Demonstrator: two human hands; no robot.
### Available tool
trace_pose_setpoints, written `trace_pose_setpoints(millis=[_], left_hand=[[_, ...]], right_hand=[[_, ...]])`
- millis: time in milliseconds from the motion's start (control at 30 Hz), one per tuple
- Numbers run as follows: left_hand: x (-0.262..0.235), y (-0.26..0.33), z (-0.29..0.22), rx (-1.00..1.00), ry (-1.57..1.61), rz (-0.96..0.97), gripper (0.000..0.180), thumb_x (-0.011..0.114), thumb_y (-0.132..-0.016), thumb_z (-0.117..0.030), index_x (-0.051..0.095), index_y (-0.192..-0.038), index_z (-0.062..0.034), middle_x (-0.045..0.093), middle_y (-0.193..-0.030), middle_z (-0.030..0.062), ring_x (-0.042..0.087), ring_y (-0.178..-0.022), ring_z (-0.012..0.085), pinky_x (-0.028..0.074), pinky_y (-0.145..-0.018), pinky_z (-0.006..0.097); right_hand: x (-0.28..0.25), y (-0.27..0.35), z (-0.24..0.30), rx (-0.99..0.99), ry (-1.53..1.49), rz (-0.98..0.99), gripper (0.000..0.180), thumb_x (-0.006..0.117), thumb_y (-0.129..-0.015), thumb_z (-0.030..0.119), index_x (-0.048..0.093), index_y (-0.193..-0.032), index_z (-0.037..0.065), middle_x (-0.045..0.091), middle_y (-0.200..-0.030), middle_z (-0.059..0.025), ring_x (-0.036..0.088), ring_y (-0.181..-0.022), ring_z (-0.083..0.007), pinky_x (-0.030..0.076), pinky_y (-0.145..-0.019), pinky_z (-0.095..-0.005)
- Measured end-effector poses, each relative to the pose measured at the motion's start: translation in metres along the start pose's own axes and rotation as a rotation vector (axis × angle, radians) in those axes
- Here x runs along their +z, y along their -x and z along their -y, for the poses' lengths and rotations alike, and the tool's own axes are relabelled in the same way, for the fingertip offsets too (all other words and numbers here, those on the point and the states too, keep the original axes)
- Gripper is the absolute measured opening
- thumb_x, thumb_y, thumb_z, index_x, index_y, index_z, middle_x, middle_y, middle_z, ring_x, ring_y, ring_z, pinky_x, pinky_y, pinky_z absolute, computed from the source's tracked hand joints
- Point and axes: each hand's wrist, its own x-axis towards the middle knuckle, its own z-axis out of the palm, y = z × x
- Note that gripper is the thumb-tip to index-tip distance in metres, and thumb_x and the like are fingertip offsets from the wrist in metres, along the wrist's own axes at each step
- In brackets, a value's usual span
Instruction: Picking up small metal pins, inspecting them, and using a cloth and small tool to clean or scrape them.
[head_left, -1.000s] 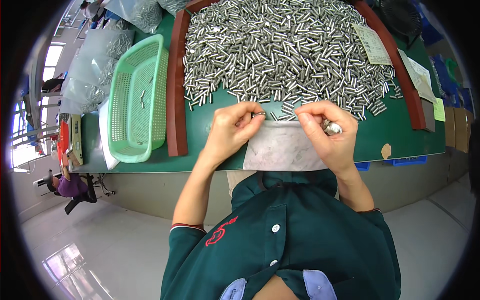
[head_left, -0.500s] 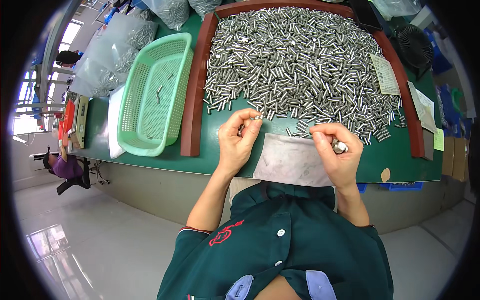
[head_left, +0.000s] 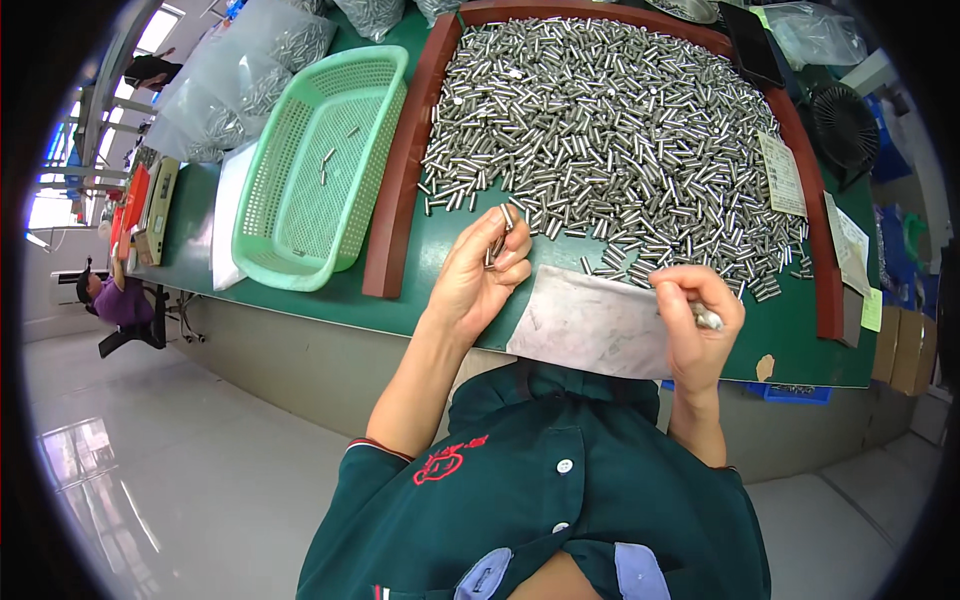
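Many short, shiny metal pins point(head_left: 620, 130) lie heaped on the green tabletop inside a red-brown frame. My left hand point(head_left: 478, 272) is raised at the heap's near edge, its fingers closed around a few metal pins point(head_left: 507, 216). To the right, my right hand point(head_left: 700, 325) is closed with thumb and forefinger together. Shiny pieces point(head_left: 707, 318) show in its curled fingers and look like the same pins, partly hidden. A stained whitish cloth point(head_left: 590, 325) lies between my hands at the table's front edge, and my right hand overlaps its right side.
A green plastic basket point(head_left: 258, 235) with a few pins stands left of the frame point(head_left: 385, 245). Bags of pins point(head_left: 225, 85) sit behind it. Paper slips point(head_left: 783, 175), a black fan point(head_left: 842, 120) and a dark flat device point(head_left: 750, 45) are on the right. Another person point(head_left: 120, 300) sits far left.
My left hand has turned, and the pins in it now stand more upright at the fingertips. My right hand has shifted slightly right and down. The whole view has tilted a little.
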Motion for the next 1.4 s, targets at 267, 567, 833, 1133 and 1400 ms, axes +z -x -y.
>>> trace_pose_setpoints(millis=[267,567,833,1133,1400], left_hand=[[0.005,0.000,0.004,0.052,-0.184,-0.080,0.013,0.045,-0.089,-0.017,0.047,-0.085,-0.0051,0.045,-0.072,0.0021,0.030,-0.053,0.0031,0.024,-0.044,0.016],[0.004,0.001,0.004,0.021,-0.190,-0.071,0.021,0.046,-0.088,-0.014,0.050,-0.102,0.0007,0.055,-0.081,0.0080,0.032,-0.051,0.0024,0.026,-0.042,0.014],[0.007,0.004,0.011,0.075,-0.327,-0.101,0.026,0.044,-0.089,-0.016,0.049,-0.104,0.0045,0.056,-0.081,0.0085,0.032,-0.051,0.0025,0.027,-0.042,0.014],[0.019,0.018,-0.053,0.452,-0.784,-0.283,0.021,0.045,-0.089,-0.022,0.054,-0.088,-0.0037,0.041,-0.061,-0.0052,0.030,-0.049,0.0016,0.023,-0.042,0.015],[-0.012,0.032,-0.169,0.739,-2.250,-0.705,0.023,0.049,-0.085,-0.020,0.056,-0.095,-0.0009,0.058,-0.098,0.0152,0.056,-0.084,0.0313,0.043,-0.072,0.036]], right_hand=[[0.003,-0.001,-0.006,-0.010,0.004,0.009,0.006,0.058,-0.075,-0.002,0.061,-0.079,-0.003,0.051,-0.058,0.0032,0.040,-0.049,0.0005,0.030,-0.046,-0.0147],[0.006,-0.001,-0.004,0.005,-0.009,-0.006,0.006,0.057,-0.075,-0.002,0.061,-0.080,-0.004,0.053,-0.061,0.0023,0.041,-0.050,0.0004,0.030,-0.046,-0.0146],[0.001,0.003,-0.005,0.018,-0.031,0.013,0.006,0.058,-0.075,-0.002,0.060,-0.080,-0.003,0.053,-0.060,0.0023,0.042,-0.050,0.0003,0.030,-0.046,-0.0143],[-0.001,0.000,-0.004,0.035,-0.018,-0.003,0.007,0.057,-0.075,-0.001,0.061,-0.081,-0.003,0.053,-0.059,0.0027,0.042,-0.050,0.0002,0.030,-0.046,-0.0145],[0.003,0.001,0.000,-0.002,-0.044,0.010,0.006,0.057,-0.076,0.000,0.060,-0.081,-0.003,0.055,-0.064,0.0012,0.043,-0.052,0.0003,0.031,-0.047,-0.0144]])
